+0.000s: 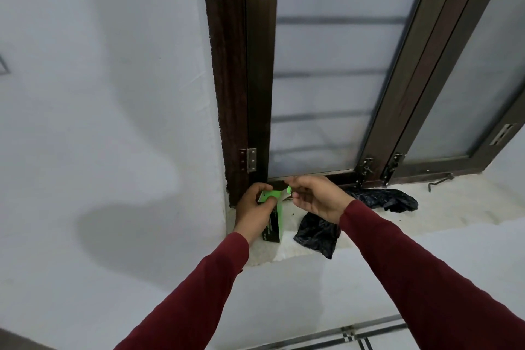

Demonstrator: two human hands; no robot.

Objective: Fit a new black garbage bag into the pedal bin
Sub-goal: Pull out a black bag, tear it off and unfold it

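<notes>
A green and black carton of garbage bags (275,221) stands upright at the left end of the window sill (397,216). My left hand (254,209) grips its upper part. My right hand (315,194) pinches the carton's green top flap between thumb and fingers. A crumpled black garbage bag (318,231) lies on the sill under my right wrist, with more black plastic (389,198) further right by the window frame. The pedal bin is not in view.
A dark wooden window frame (235,94) with frosted glass rises behind the sill, with a hinge and latches at its base. A metal stay hook (439,180) lies on the sill at the right. White wall fills the left side and below the sill.
</notes>
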